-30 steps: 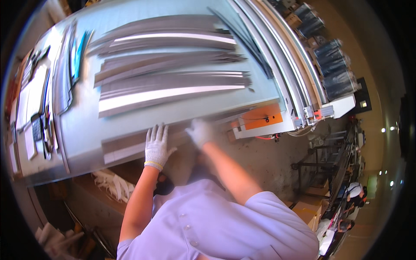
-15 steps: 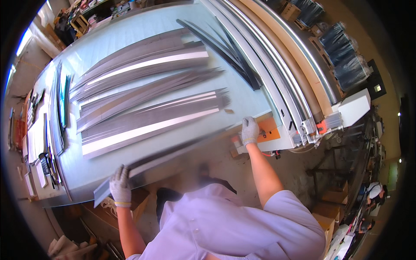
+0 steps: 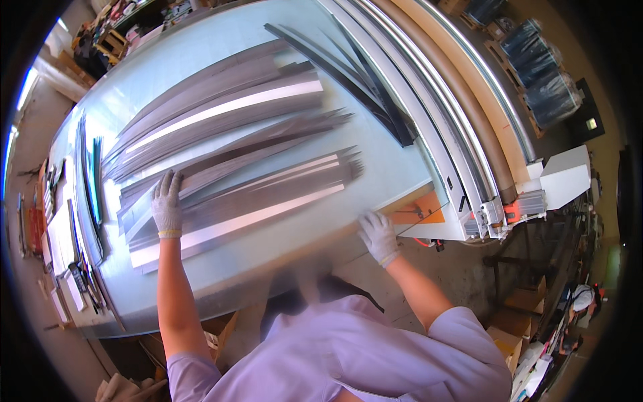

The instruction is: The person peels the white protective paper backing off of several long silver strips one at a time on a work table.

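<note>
My left hand point(image 3: 167, 204), in a light grey knitted glove, is closed over the left end of a long thin grey strip point(image 3: 140, 213); the thumb is hidden. This strip slants across the left ends of the middle pile of dark strips point(image 3: 268, 132) and the near pile point(image 3: 268, 181). At the table's near edge, towards the right, my right hand point(image 3: 380, 237), gloved alike, is open with its fingers apart and nothing in it. The near pile has bright, reflective strips among the dark ones, and a far pile point(image 3: 221, 80) lies beyond.
The large pale table point(image 3: 382, 174) has a long machine with rollers point(image 3: 462, 114) along its right side. Dark angled bars point(image 3: 348, 80) lie near it. Bluish strips point(image 3: 87, 187) and papers lie at the left. Wrapped dark bundles point(image 3: 539, 74) stand beyond the machine.
The long strip moved from the table's near edge onto the piles. My left hand went forward with it. My right hand let go of it and opened, moving slightly nearer to me.
</note>
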Demonstrator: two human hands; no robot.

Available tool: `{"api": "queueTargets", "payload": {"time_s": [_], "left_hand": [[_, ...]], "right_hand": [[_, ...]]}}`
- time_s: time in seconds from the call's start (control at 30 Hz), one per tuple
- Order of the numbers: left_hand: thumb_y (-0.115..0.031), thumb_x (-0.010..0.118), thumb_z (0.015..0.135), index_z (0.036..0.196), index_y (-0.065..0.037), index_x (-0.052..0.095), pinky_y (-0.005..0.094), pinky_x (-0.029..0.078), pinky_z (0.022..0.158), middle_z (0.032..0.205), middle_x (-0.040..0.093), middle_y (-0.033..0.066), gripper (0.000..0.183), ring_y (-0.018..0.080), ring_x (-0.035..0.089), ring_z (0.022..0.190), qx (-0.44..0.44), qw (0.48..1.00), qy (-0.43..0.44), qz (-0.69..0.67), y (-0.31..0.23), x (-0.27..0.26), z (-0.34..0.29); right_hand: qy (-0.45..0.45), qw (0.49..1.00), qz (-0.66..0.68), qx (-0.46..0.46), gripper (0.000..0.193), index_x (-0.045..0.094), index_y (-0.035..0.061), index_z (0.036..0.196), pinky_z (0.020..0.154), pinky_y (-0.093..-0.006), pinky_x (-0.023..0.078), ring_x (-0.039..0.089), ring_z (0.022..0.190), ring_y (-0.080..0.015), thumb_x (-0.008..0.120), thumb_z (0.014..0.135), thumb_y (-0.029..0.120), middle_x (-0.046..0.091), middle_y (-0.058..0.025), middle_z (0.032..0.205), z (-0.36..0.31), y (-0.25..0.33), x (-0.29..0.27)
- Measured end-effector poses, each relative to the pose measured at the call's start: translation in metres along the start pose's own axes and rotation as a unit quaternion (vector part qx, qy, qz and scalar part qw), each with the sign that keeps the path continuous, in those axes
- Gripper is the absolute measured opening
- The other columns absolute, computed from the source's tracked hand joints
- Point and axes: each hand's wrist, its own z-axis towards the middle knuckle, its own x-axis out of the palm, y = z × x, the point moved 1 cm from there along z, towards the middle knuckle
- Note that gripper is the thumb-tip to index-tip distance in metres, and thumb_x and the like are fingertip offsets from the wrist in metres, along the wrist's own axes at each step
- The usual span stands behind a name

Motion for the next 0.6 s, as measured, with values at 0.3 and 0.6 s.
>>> {"api": "queueTargets", "payload": {"time_s": [0.3,0.6], "left_hand": [[-0.029,0.088,0.072,0.156,-0.014,0.042,0.0501,0.034,0.120,0.160,0.043,0.0122,0.097,0.0359,0.039,0.148,0.008,0.985,0.169,-0.016,0.023,0.058,0.011],[-0.036,0.093,0.068,0.161,-0.017,0.032,0.0504,0.028,0.123,0.157,0.043,0.0179,0.113,0.0374,0.037,0.147,-0.050,0.952,0.301,-0.031,-0.032,0.068,0.061]], "right_hand": [[0.086,0.994,-0.005,-0.066,0.060,0.064,0.0089,0.134,0.107,-0.0475,0.044,0.053,0.130,-0.0318,0.071,0.086,0.045,0.058,-0.0113,0.142,-0.046,0.016,-0.013],[0.078,0.988,0.042,-0.127,0.020,0.067,0.0114,0.106,0.095,-0.0433,0.050,0.059,0.107,-0.0309,0.064,0.088,0.019,0.063,-0.0089,0.112,-0.058,0.021,-0.008]]}}
